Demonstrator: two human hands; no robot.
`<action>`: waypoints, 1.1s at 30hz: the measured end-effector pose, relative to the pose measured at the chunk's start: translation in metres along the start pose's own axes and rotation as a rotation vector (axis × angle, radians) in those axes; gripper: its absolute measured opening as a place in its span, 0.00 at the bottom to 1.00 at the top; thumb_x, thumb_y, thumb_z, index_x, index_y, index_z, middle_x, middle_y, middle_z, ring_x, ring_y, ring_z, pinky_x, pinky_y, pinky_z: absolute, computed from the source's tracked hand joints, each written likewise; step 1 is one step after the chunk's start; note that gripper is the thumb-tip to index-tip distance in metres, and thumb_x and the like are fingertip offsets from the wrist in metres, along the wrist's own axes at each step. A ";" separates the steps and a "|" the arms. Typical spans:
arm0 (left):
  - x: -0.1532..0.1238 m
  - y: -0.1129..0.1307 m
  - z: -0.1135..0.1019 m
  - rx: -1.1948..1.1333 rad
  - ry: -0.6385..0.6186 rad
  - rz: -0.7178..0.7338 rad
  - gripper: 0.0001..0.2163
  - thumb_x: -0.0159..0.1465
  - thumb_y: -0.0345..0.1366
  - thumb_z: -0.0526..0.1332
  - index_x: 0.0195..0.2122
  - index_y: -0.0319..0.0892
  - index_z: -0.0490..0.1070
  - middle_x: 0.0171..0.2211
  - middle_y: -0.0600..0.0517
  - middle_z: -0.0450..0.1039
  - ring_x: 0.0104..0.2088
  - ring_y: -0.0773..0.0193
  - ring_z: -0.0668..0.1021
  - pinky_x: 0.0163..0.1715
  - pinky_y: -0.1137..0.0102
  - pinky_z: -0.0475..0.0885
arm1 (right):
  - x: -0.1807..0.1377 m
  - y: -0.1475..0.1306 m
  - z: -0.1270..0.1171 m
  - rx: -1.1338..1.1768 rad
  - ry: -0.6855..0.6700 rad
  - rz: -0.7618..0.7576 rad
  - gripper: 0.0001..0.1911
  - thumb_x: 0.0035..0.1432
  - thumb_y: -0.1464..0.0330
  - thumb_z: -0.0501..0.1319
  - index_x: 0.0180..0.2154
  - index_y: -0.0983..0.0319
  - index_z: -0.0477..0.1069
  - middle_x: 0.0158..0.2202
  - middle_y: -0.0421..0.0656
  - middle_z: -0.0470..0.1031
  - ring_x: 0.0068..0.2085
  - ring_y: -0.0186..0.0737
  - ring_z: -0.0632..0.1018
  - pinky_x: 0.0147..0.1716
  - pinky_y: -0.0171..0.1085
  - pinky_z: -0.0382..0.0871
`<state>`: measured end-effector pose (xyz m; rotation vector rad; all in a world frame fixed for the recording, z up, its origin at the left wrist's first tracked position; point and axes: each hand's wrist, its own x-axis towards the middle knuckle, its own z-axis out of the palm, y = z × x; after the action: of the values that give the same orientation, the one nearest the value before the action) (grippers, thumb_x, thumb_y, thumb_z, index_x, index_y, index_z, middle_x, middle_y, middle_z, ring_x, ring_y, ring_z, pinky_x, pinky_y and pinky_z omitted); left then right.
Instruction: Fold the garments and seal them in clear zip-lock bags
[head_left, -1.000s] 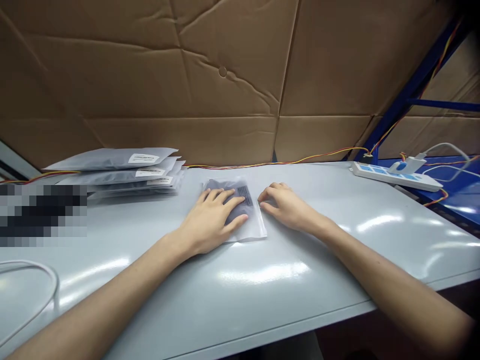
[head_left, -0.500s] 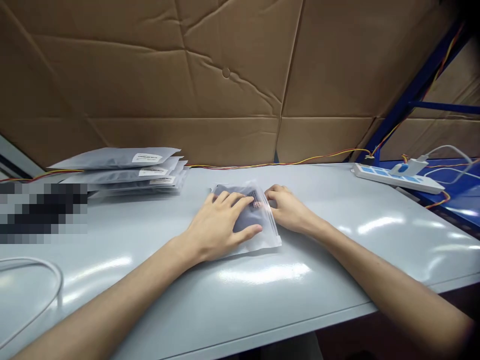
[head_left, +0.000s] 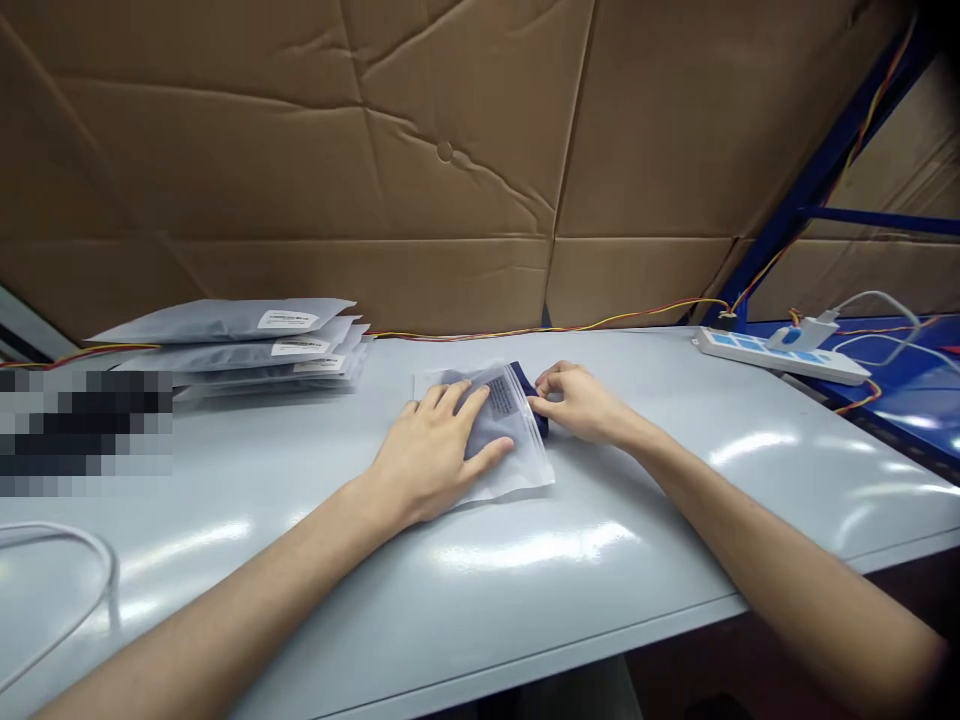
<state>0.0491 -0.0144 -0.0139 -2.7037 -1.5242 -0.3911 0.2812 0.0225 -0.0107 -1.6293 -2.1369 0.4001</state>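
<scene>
A clear plastic bag (head_left: 517,465) with a dark blue folded item inside lies on the grey table (head_left: 525,580) in front of me. My left hand (head_left: 439,450) rests flat on the bag, fingers spread, pressing it down. At the bag's right edge, my right hand (head_left: 577,402) pinches the dark blue item (head_left: 529,385), which sticks out of the bag's opening.
A stack of grey packed bags (head_left: 247,345) with white labels sits at the back left. A white and blue power strip (head_left: 780,355) with cables lies at the right. Cardboard (head_left: 450,150) lines the back. A white cable (head_left: 60,560) loops at the near left.
My right hand moved from beside the bag to its opening and closed on the dark item, which now pokes out. The bag's right edge has lifted. My left hand stays pressing.
</scene>
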 end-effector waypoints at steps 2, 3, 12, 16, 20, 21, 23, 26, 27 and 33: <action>0.000 -0.001 0.002 0.000 -0.008 -0.034 0.33 0.71 0.58 0.47 0.69 0.42 0.58 0.69 0.39 0.61 0.64 0.41 0.67 0.58 0.48 0.67 | 0.003 0.007 -0.005 -0.052 0.018 0.024 0.14 0.61 0.59 0.60 0.26 0.59 0.71 0.42 0.48 0.78 0.49 0.49 0.76 0.49 0.43 0.68; 0.001 -0.002 0.002 0.004 -0.014 -0.052 0.33 0.71 0.58 0.47 0.69 0.41 0.58 0.69 0.38 0.60 0.64 0.40 0.68 0.58 0.48 0.67 | 0.004 0.011 -0.008 -0.080 0.034 0.045 0.14 0.61 0.59 0.61 0.27 0.60 0.72 0.42 0.48 0.78 0.48 0.49 0.76 0.49 0.43 0.68; 0.004 -0.015 -0.002 0.093 -0.095 -0.147 0.32 0.72 0.55 0.46 0.70 0.40 0.56 0.68 0.37 0.61 0.64 0.39 0.69 0.58 0.50 0.67 | 0.007 0.048 -0.021 -0.401 0.204 0.149 0.12 0.62 0.60 0.62 0.37 0.62 0.79 0.48 0.53 0.76 0.53 0.56 0.72 0.53 0.49 0.66; 0.003 -0.026 -0.010 0.127 -0.129 -0.199 0.31 0.71 0.55 0.46 0.69 0.40 0.59 0.66 0.37 0.63 0.61 0.38 0.70 0.56 0.49 0.68 | 0.005 0.047 -0.025 -0.495 0.264 0.156 0.12 0.65 0.64 0.60 0.44 0.63 0.78 0.49 0.57 0.74 0.54 0.61 0.71 0.52 0.53 0.65; 0.004 -0.031 -0.016 0.108 -0.138 -0.223 0.28 0.72 0.55 0.44 0.55 0.39 0.72 0.59 0.37 0.70 0.55 0.39 0.74 0.53 0.48 0.70 | 0.003 0.029 -0.025 -0.412 0.365 0.101 0.14 0.68 0.65 0.54 0.46 0.63 0.76 0.51 0.56 0.74 0.54 0.59 0.72 0.52 0.52 0.66; 0.005 -0.032 -0.017 0.100 -0.123 -0.225 0.28 0.72 0.55 0.44 0.52 0.39 0.73 0.57 0.37 0.72 0.54 0.39 0.74 0.52 0.48 0.70 | 0.003 0.023 -0.023 -0.362 0.372 0.071 0.15 0.69 0.63 0.53 0.45 0.62 0.75 0.50 0.55 0.74 0.54 0.58 0.72 0.52 0.51 0.66; 0.007 -0.031 -0.016 0.082 -0.082 -0.223 0.27 0.72 0.55 0.45 0.49 0.38 0.73 0.54 0.36 0.74 0.54 0.39 0.75 0.51 0.48 0.70 | 0.000 0.010 -0.018 -0.265 0.347 0.039 0.18 0.70 0.57 0.53 0.44 0.61 0.75 0.48 0.53 0.75 0.53 0.56 0.74 0.51 0.49 0.67; 0.009 -0.030 -0.013 0.045 -0.032 -0.179 0.24 0.72 0.52 0.47 0.56 0.39 0.69 0.58 0.39 0.72 0.59 0.44 0.72 0.56 0.52 0.69 | -0.004 -0.007 -0.008 -0.203 0.256 0.041 0.24 0.65 0.48 0.57 0.47 0.61 0.74 0.49 0.53 0.76 0.49 0.53 0.77 0.48 0.46 0.69; 0.009 -0.030 -0.011 0.020 -0.028 -0.144 0.24 0.73 0.51 0.47 0.59 0.40 0.66 0.61 0.40 0.70 0.61 0.47 0.71 0.58 0.54 0.68 | -0.006 -0.012 -0.005 -0.203 0.227 0.036 0.26 0.63 0.47 0.58 0.49 0.61 0.74 0.49 0.53 0.76 0.48 0.52 0.78 0.47 0.45 0.69; 0.012 -0.028 -0.007 -0.069 -0.116 -0.036 0.23 0.72 0.52 0.49 0.58 0.42 0.68 0.60 0.42 0.72 0.60 0.47 0.72 0.58 0.53 0.68 | -0.007 -0.026 0.002 -0.356 0.107 0.050 0.28 0.61 0.45 0.58 0.48 0.61 0.73 0.47 0.51 0.79 0.45 0.53 0.79 0.40 0.43 0.70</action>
<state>0.0300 0.0097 -0.0070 -2.8015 -1.6193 -0.2976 0.2600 0.0083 -0.0014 -1.8482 -2.1805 -0.0589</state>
